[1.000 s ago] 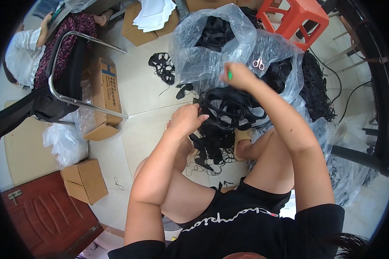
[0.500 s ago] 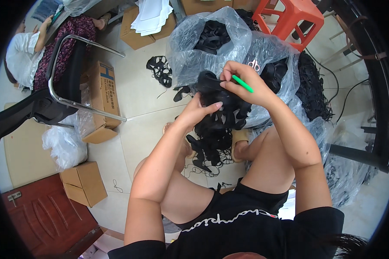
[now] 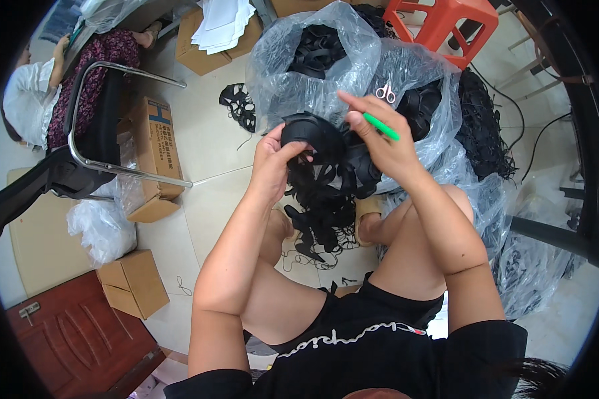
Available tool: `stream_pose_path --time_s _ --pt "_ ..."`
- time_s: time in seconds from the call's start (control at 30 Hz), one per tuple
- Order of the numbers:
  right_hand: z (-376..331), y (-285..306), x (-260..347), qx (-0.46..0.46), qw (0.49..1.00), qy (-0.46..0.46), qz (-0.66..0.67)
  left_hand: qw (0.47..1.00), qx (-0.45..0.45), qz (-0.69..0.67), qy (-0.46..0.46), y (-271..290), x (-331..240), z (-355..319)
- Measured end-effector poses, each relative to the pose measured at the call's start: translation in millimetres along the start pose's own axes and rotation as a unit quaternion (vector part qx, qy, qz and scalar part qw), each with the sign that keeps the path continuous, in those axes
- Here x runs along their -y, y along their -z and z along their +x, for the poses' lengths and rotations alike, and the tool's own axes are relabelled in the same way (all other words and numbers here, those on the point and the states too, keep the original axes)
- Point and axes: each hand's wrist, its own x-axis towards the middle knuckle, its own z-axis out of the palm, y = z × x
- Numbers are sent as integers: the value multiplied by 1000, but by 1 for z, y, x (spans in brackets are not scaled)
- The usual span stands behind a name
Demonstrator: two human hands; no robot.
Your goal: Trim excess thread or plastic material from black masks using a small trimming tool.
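My left hand (image 3: 271, 165) grips a glossy black curved, cup-like piece (image 3: 315, 136) at its left side, thumb over the near edge and fingers behind. A slim bright green stick-like tool (image 3: 382, 126) lies in my right hand (image 3: 394, 147), which is just right of the piece, index finger stretched out to the upper left. The tool's working end is hidden by the hand. Under both hands hangs and lies a tangle of black strips and scraps (image 3: 326, 223), between my feet. White-and-pink scissors (image 3: 385, 93) rest on the clear plastic beyond my right hand.
A clear plastic bag (image 3: 269, 73) of black pieces stands ahead, beside an orange-red stool (image 3: 469, 16). A black mesh bundle (image 3: 482, 126) and cables are at right. Cardboard boxes (image 3: 156, 146) and a black chair (image 3: 90, 156) are at left, with a seated person (image 3: 30, 100) beyond.
My left hand has shifted left with the black piece, which now shows its broad curved face. My right hand has drawn away from the piece to the right, its index finger now extended.
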Motion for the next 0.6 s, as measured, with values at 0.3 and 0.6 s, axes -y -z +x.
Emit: stream_pose_path --time_s 0.3,0.6 --pt "-13 -29 -12 -17 997 55 58 996 -40 82 -21 -27 -10 -21" --pt "-12 -23 -8 -78 992 98 -6 995 -43 81 -28 -27 -10 -22"
